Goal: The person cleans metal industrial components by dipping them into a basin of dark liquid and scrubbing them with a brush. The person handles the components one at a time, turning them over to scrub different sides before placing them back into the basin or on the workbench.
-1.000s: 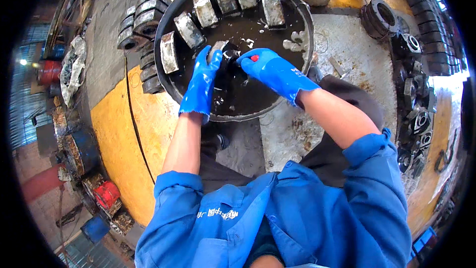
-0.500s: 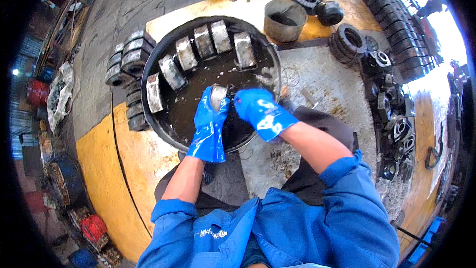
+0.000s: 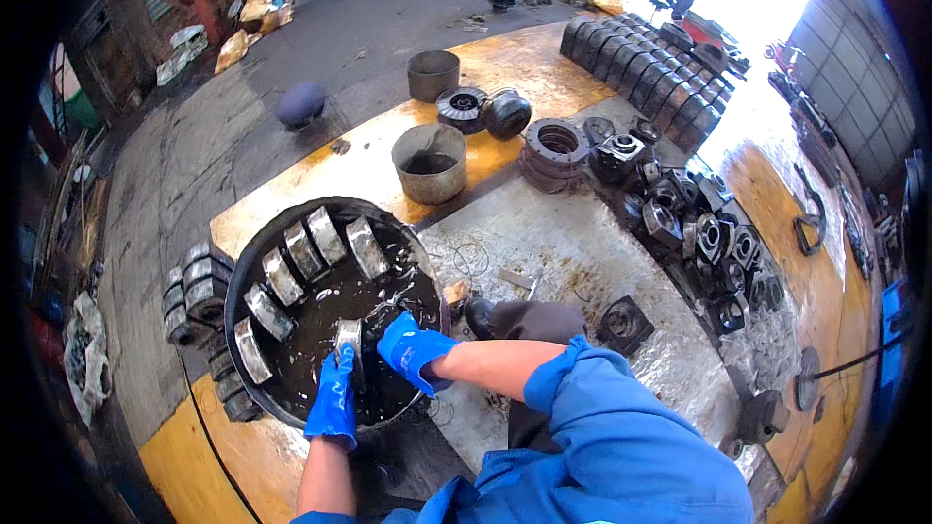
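Glossy, smooth, rubbery-looking blue on left glove [image 3: 333, 398] and right glove [image 3: 410, 344]. Bright, streaked metal on held block [image 3: 348, 336]; scuffed metal on nearby blocks [image 3: 282, 278]. Dull, dark tub [image 3: 232, 315]; wet-shining liquid [image 3: 311, 342]. Matt cloth sleeve [image 3: 621, 408]. Stained, metallic-looking floor sheet [image 3: 553, 243].

Left grip [image 3: 335, 398] on metal block [image 3: 349, 333] in round tub [image 3: 400, 236]

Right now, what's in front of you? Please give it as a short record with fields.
Vessel: round dark pan
Left hand: blue-gloved, gripping a metal block
Right hand: blue-gloved, beside that block, grip unclear
Also in pan: six other blocks in an arc
Beyond pan: open cylindrical container
Right side: heap of dark metal parts
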`<state>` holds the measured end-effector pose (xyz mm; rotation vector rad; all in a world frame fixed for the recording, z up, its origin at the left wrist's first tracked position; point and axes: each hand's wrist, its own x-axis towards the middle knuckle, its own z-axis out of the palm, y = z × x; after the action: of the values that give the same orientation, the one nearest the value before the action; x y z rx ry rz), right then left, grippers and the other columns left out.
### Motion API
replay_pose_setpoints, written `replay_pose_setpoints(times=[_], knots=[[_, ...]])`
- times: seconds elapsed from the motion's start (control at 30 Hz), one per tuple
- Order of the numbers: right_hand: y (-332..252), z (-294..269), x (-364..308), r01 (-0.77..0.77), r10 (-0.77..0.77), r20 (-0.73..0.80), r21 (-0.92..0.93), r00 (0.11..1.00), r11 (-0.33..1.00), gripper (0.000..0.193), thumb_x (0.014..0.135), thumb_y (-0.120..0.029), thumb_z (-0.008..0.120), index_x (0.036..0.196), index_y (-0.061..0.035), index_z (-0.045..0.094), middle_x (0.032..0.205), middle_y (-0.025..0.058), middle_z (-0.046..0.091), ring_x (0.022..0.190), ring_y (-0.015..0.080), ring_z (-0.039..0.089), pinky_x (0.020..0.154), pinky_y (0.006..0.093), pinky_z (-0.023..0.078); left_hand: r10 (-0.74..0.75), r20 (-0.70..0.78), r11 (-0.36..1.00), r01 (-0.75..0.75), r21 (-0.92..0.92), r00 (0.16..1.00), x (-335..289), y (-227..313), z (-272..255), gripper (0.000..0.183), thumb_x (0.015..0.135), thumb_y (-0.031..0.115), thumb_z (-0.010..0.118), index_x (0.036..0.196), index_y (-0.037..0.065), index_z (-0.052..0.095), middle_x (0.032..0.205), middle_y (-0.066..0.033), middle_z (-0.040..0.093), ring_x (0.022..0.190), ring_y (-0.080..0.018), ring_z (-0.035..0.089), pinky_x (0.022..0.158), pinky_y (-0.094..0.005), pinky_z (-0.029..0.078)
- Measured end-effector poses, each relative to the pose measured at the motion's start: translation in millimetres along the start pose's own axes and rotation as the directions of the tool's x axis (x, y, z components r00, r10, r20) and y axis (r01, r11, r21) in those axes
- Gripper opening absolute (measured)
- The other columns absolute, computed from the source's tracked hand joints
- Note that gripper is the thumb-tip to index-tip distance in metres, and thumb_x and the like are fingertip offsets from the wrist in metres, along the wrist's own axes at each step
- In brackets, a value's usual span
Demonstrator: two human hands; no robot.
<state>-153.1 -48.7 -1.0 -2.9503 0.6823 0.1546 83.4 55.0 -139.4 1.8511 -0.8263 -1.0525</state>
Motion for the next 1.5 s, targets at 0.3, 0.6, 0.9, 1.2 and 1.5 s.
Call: replay_pose_setpoints(times=[0.3, 0.6, 0.9, 1.2, 1.5], knots=[[-1.9, 32.3, 12.3, 0.021, -0.025, -0.054, -0.085, 0.998, 0.996, 0.015, 0.081, -0.020, 0.067, 0.078, -0.0104, 0.079, 0.070, 0.0101, 0.071, 0.062, 0.0239, 0.066, 0.050, 0.0393, 0.042, -0.265, 0.077, 0.963, 0.260, 0.071, 0.961, 11.1, 3.4, -1.5, 0.060, 0.091, 0.061, 0.071, 0.102, 0.002, 0.071, 0.084, -0.0040, 0.067, 0.070, -0.0132, 0.056, 0.061, -0.0332, 0.048], [16.8, 12.0, -6.3, 0.135, -0.120, -0.105, 0.148, 0.987, 0.980, 0.008, 0.067, -0.017, 0.077, 0.065, -0.0118, 0.071, 0.062, 0.0061, 0.061, 0.059, 0.0199, 0.063, 0.050, 0.0349, 0.045, -0.196, 0.078, 0.978, 0.201, -0.057, 0.977, -12.1, 16.1, 14.8, 0.048, 0.090, 0.055, 0.075, 0.082, 0.009, 0.066, 0.068, 0.0031, 0.057, 0.061, -0.0091, 0.047, 0.053, -0.0311, 0.038], [1.1, 7.8, -3.5, 0.099, -0.098, -0.079, 0.009, 0.992, 0.995, 0.012, 0.062, -0.019, 0.077, 0.064, -0.0106, 0.069, 0.062, 0.0098, 0.064, 0.056, 0.0238, 0.063, 0.050, 0.0367, 0.045, -0.007, -0.001, 0.998, 0.007, -0.067, 1.000, -2.6, -2.5, 4.1, 0.051, 0.097, 0.054, 0.066, 0.098, 0.003, 0.070, 0.087, -0.0024, 0.067, 0.070, -0.0138, 0.057, 0.061, -0.0319, 0.048], [-8.0, 15.1, 8.5, 0.125, -0.126, 0.081, 0.018, 0.989, 0.992, 0.015, 0.073, -0.019, 0.075, 0.080, -0.0060, 0.077, 0.072, 0.0109, 0.070, 0.066, 0.0266, 0.068, 0.054, 0.0390, 0.045, -0.071, 0.103, 0.978, 0.089, -0.188, 0.992, -31.0, 45.3, 8.1, 0.050, 0.100, 0.052, 0.063, 0.107, 0.003, 0.072, 0.085, -0.0008, 0.069, 0.070, -0.0119, 0.059, 0.062, -0.0288, 0.049], [-11.6, 27.6, -5.1, 0.139, -0.115, 0.164, -0.144, 0.980, 0.980, 0.022, 0.072, -0.033, 0.081, 0.080, -0.0126, 0.078, 0.072, -0.0001, 0.064, 0.067, 0.0166, 0.059, 0.057, 0.0350, 0.042, -0.108, 0.178, 0.921, 0.166, -0.353, 0.978, -70.0, 97.3, 19.4, 0.045, 0.103, 0.045, 0.060, 0.122, 0.005, 0.066, 0.108, -0.0051, 0.068, 0.092, -0.0159, 0.062, 0.081, -0.0322, 0.051]])
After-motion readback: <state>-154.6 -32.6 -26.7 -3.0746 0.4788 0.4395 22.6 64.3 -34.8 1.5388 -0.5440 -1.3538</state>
